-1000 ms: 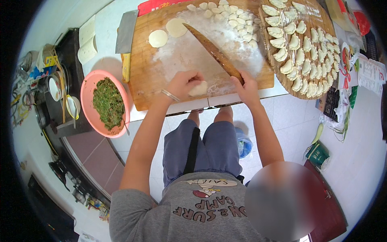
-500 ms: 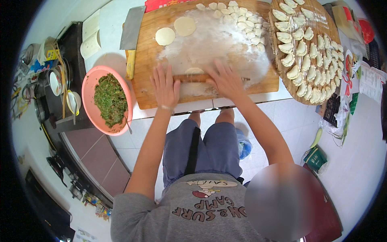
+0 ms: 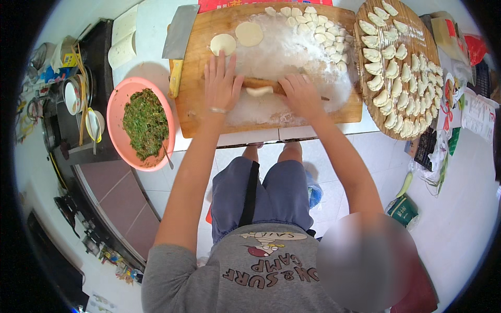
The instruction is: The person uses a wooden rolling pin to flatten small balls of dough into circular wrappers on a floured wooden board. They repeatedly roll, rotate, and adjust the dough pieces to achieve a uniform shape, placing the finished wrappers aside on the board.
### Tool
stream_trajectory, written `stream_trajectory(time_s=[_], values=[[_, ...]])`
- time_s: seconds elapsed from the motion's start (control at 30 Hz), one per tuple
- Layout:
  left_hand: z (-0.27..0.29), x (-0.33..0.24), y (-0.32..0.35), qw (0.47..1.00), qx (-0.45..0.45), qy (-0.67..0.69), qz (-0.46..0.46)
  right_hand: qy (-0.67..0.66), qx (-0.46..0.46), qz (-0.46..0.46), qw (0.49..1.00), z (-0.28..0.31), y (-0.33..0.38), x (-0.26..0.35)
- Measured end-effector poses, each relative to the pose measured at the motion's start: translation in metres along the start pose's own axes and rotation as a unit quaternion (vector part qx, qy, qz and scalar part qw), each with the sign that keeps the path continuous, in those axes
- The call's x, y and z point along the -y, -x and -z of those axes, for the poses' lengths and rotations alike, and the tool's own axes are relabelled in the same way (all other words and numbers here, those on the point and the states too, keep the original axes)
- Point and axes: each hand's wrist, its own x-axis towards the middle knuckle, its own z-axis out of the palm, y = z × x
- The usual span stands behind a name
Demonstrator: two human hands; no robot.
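A wooden rolling pin (image 3: 257,82) lies slantwise on the floured wooden board (image 3: 195,112). Stretched across its left end, my left hand (image 3: 222,83) has its fingers flat and pointing away from me. My right hand (image 3: 300,93) is closed over the pin's right part, and the thin tip sticks out beyond it. Against the pin's near side, between my hands, rests a small dough piece (image 3: 259,91) with its edge lifted. Two rolled dough rounds, a nearer one (image 3: 223,45) and a farther one (image 3: 249,34), lie just beyond my left hand.
Several small dough pieces (image 3: 330,37) sit at the board's far right. Filled dumplings (image 3: 389,52) cover the round wooden tray (image 3: 412,26) on the right. A cleaver (image 3: 180,32) lies along the board's left edge. Nearby stands a pink bowl (image 3: 116,112) of green filling (image 3: 144,125) with a spoon (image 3: 168,156).
Both hands and the rolling pin have moved away from me across the board. The dough piece now shows on the pin's near side, with its edge lifted.
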Motion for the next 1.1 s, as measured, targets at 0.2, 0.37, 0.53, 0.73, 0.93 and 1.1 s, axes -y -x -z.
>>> stream_trajectory(time_s=[0.2, 0.37, 0.53, 0.73, 0.93, 1.1], values=[[0.011, -0.031, -0.008, 0.978, 0.072, 0.135, -0.143, -0.048, -0.076, 0.010, 0.996, 0.012, 0.009, -0.007], [0.013, -0.056, -0.035, 0.956, 0.231, 0.183, 0.017, 0.009, -0.070, 0.003, 0.997, 0.029, 0.028, 0.002], [0.020, -0.074, -0.032, 0.907, 0.214, 0.363, -0.004, -0.199, 0.002, -0.140, 0.970, 0.033, 0.050, 0.002], [-0.005, -0.090, 0.016, 0.786, 0.073, 0.553, 0.266, -0.358, -0.034, -0.297, 0.885, 0.034, 0.067, -0.006], [-0.014, -0.054, 0.085, 0.859, 0.041, 0.389, 0.330, -0.169, -0.075, -0.200, 0.962, 0.032, 0.084, -0.019], [0.010, -0.043, 0.095, 0.992, -0.077, 0.081, 0.058, -0.053, -0.007, -0.043, 0.998, 0.014, 0.076, -0.006]])
